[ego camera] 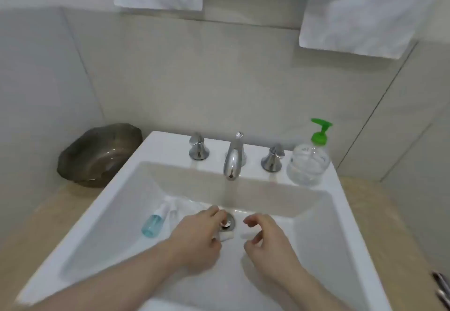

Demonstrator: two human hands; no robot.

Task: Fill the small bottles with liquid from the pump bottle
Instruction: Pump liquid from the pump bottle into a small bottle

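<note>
Both hands are down in the white sink [338, 213], near the drain [227, 222]. Left hand [197, 235] has its fingers curled around something small and whitish just below the drain, probably one of the small bottles or its cap [226, 235], though blur hides exactly what it is. Right hand [265, 240] has loosely curled fingers, thumb and forefinger apart, with another small white piece [244, 236] beside its fingertips; I cannot tell whether it pinches that piece or only hovers at it. A blue small bottle [152, 224] lies on its side in the basin to the left, well apart from both hands. The pump bottle [309, 162], clear with a green pump, stands on the sink's back rim right of the tap [233, 157], untouched. The likeliest trouble is a small cap slipping on the wet slope toward the drain. Later, filling a narrow neck from the pump could spill liquid.
</note>
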